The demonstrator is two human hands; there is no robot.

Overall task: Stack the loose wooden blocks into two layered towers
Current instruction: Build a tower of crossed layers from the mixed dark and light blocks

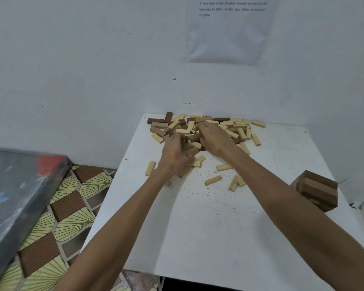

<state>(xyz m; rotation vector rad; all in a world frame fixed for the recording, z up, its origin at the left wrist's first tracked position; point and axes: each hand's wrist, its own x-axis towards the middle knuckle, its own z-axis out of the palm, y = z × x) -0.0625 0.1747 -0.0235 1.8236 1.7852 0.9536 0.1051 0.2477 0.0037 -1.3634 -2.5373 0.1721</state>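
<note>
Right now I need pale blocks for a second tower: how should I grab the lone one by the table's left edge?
Pinch the pale block across its long sides at mid-length, from above: it lies flat, apart from the pile.

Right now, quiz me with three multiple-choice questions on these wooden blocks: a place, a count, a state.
1. The short stacked tower of brown wooden blocks stands: A) by the white table's right edge B) on the floor C) at its far left corner.
2. Towers standing: A) none B) one C) three.
3. The light and dark wooden blocks around the left hand and right hand are: A) boxed B) in rows C) a loose heap.
A: it sits at the right edge. B: one stack shows. C: they lie jumbled.
</note>
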